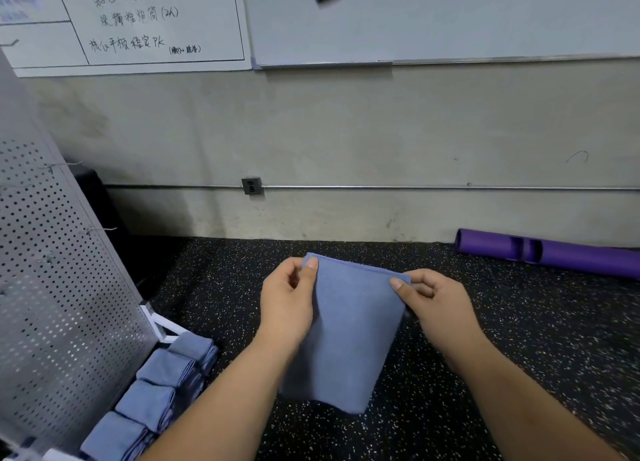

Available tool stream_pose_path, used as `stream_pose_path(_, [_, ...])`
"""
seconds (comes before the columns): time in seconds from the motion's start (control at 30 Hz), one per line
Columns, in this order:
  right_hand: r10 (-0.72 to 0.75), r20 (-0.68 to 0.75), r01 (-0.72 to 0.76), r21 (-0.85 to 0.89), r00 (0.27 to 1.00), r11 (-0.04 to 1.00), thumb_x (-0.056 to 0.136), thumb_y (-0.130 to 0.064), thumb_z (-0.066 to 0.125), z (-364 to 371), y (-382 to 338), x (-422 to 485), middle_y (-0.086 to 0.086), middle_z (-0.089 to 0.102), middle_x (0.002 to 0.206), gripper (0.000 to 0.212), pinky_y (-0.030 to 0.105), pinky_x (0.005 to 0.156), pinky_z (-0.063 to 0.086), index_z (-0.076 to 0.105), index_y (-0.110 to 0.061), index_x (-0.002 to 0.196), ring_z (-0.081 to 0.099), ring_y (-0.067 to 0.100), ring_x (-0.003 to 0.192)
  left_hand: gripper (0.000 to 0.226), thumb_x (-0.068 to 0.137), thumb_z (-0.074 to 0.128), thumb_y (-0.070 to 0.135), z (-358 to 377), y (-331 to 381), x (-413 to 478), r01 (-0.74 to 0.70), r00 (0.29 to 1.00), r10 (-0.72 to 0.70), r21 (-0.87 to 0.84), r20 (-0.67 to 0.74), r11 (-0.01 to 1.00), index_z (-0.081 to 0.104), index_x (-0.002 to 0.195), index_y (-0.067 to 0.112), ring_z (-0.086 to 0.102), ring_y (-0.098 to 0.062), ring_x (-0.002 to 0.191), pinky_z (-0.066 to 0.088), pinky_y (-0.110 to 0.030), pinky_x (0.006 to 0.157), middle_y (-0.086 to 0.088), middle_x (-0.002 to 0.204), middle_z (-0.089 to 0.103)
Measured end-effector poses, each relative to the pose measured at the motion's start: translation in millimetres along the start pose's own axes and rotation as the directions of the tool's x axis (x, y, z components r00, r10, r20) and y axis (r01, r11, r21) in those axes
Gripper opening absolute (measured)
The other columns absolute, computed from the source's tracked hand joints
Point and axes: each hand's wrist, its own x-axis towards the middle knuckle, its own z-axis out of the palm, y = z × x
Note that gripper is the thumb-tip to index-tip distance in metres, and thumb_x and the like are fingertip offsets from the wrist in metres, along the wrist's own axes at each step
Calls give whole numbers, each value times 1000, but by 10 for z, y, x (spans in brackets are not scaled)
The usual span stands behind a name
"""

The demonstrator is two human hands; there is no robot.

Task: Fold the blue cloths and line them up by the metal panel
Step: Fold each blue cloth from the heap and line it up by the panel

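Cloth (346, 329) hangs at the centre of my head view, above the speckled floor (502, 356). I see the left hand (287, 305) pinching its top corner at 11 o'clock and the right hand (436, 301) pinching the other at 1 o'clock, fingers (398, 284) curled onto the hem. Folded cloths (152, 395) sit in a row at 7 o'clock, along the foot of the perforated metal panel (52, 270).

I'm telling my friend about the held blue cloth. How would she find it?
Find the black speckled floor. Above its middle, the left hand and right hand pinch one blue cloth's top corners. Unlike the folded blue cloths by the perforated metal panel, it dangles.
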Motion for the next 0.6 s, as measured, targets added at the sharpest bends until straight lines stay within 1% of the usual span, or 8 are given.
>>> stream_pose_path(0.07, [-9,-80,7,-16,997,1000,94,-29,82,-2,13,3,2,79,82,8,42,74,60,79,-22,96,71,21,70,34,105,65,41,16,10,-13,-7,999,9,59,-38,998,69,79,19,45,-6,64,40,-31,64,9,68,58])
stream_pose_path(0.13, [-41,-159,31,-61,986,998,91,-32,84,15,20,-6,-5,78,81,8,39,75,61,79,-26,92,74,20,76,33,104,66,40,49,30,-52,-17,999,19,99,-26,995,68,76,23,43,-4,61,39,-28,61,14,64,56])
stream_pose_path(0.2, [-81,-227,53,-126,971,991,90,-34,85,38,20,-27,-10,75,77,9,31,70,58,77,-29,88,70,13,72,27,103,69,36,85,54,-99,-36,999,36,131,8,991,70,78,26,47,-2,60,42,-21,61,14,65,61])
stream_pose_path(0.27, [-111,-280,61,-179,954,982,90,-33,84,57,6,-48,-12,73,74,10,20,65,52,75,-30,87,63,3,64,17,100,74,32,110,76,-131,-46,999,43,143,29,989,74,84,26,52,0,63,44,-15,63,14,69,66])
stream_pose_path(0.3, [-119,-296,62,-196,948,979,90,-33,83,66,-6,-59,-13,72,74,10,14,62,49,75,-29,87,61,1,62,14,99,75,30,121,87,-141,-46,999,42,141,30,989,75,85,26,53,1,63,44,-14,63,15,70,66])
stream_pose_path(0.43, [-100,-320,41,-187,942,982,92,-32,82,84,-26,-65,-20,71,75,9,8,61,47,74,-29,87,62,-1,63,14,99,75,29,129,87,-158,-36,999,36,147,2,988,73,86,28,55,-1,65,47,-15,65,8,75,69])
stream_pose_path(0.53, [-94,-325,40,-168,941,985,93,-31,81,79,-72,-83,-15,72,73,9,7,61,47,75,-30,87,64,-1,64,14,100,74,30,122,102,-152,-35,999,39,144,-22,989,72,85,30,54,-4,66,48,-21,67,5,78,68])
stream_pose_path(0.6, [-104,-334,54,-156,937,986,94,-29,80,86,-117,-120,-11,73,73,7,6,60,46,75,-29,89,64,-2,66,16,100,74,31,132,127,-172,-44,998,52,151,-47,988,71,84,30,53,-3,64,47,-21,66,6,77,67])
